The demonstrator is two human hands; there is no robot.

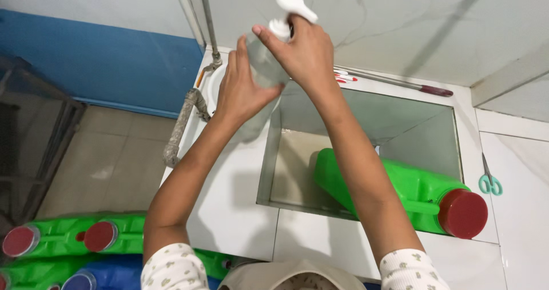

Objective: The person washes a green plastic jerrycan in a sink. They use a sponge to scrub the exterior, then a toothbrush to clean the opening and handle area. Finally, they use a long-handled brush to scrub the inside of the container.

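Observation:
I hold a clear plastic pump bottle (258,90) up in front of me, above the left rim of a steel sink (269,170). My left hand (243,90) wraps around the bottle's body. My right hand (303,52) grips its neck just under the white pump head (293,5). A large green jerrycan (412,193) with a dark red cap (462,213) lies on its side in the sink, below my right forearm.
White tiled counter (234,210) surrounds the sink. Green-handled scissors (489,181) lie at right, pens (346,77) and a long rod (400,84) behind the basin. A wrapped pipe (180,127) runs down at left. Green and blue jerrycans (68,238) stand on the floor.

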